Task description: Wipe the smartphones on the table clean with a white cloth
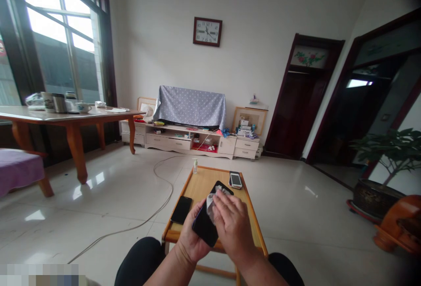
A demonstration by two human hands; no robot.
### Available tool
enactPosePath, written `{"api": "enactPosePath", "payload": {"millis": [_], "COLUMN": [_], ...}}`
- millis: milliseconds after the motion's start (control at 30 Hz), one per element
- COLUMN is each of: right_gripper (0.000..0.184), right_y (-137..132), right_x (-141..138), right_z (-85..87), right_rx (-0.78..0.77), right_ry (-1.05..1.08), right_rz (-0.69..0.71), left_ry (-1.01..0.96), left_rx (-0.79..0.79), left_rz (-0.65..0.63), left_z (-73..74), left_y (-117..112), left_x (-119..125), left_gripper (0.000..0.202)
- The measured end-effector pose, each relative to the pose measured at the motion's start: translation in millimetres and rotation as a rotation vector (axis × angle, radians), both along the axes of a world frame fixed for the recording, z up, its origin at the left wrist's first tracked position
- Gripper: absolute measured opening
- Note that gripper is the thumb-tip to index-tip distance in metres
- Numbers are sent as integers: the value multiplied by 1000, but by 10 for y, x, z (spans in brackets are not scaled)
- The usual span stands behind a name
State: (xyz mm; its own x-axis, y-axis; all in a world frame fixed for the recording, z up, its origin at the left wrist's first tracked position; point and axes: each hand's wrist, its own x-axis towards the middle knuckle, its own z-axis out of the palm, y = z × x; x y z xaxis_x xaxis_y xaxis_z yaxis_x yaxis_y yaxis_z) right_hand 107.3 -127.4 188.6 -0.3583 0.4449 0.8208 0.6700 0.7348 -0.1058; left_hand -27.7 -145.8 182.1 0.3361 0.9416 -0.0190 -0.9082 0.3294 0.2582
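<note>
My left hand is closed round the lower edge of a black phone and holds it tilted above a small wooden table. My right hand presses a white cloth onto the phone's dark screen, fingers bent over it. A second black phone lies flat on the table's left side. At the table's far right corner lie two more phones, stacked or side by side. A small clear bottle stands at the table's far edge.
A white cable snakes over the tiled floor to the left. A large wooden table with cups stands at the left, a purple seat beside it. A TV cabinet lines the back wall. A potted plant stands on the right.
</note>
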Motion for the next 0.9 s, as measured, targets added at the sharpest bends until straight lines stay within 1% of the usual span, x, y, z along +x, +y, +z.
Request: {"api": "enactPosePath", "payload": {"millis": [67,100,167,267,333,400,433,467,533,567,633,700,767,833,900], "right_gripper": [37,36,39,40,37,32,29,26,23,24,33,43,47,46,45], "right_y": [177,213,161,-102,-240,-273,-256,-226,-164,-146,-148,-192,-248,-283,-272], "right_x": [58,71,54,-31,-63,-49,-29,-6,31,39,29,-2,-30,-33,3], "right_z": [36,35,-10,-139,-210,-250,-262,-273,-301,-319,-362,-397,-407,-391,-359], "right_rx": [-3,-5,-8,-16,-36,-86,-128,-184,-343,-446,-684,-949,-1173,-1290,-1311], "right_ry": [66,73,34,-79,-98,-1,99,225,491,604,773,884,955,979,974], "right_rz": [-86,-107,-102,12,109,170,179,178,160,160,202,309,428,516,553], "left_ry": [20,42,68,79,97,110,120,135,175,195,230,273,336,403,470], "left_rx": [4,1,-7,-8,-4,-9,-17,-23,-29,-28,-31,-53,-87,-85,-11], "left_rz": [-5,-16,-19,-33,-51,-35,-22,-10,0,4,24,33,67,141,233], "left_z": [8,9,4,-16,-23,-19,-12,-3,15,21,27,19,0,-28,-57], "left_y": [6,12,27,44,48,50,52,54,59,62,64,63,62,67,80], "left_x": [20,19,-5,-63,-87,-91,-89,-87,-88,-91,-97,-91,-69,-44,-42], "left_gripper": [29,29,28,27,30,32,32,32,34,36,38,39,40,43,49]}}
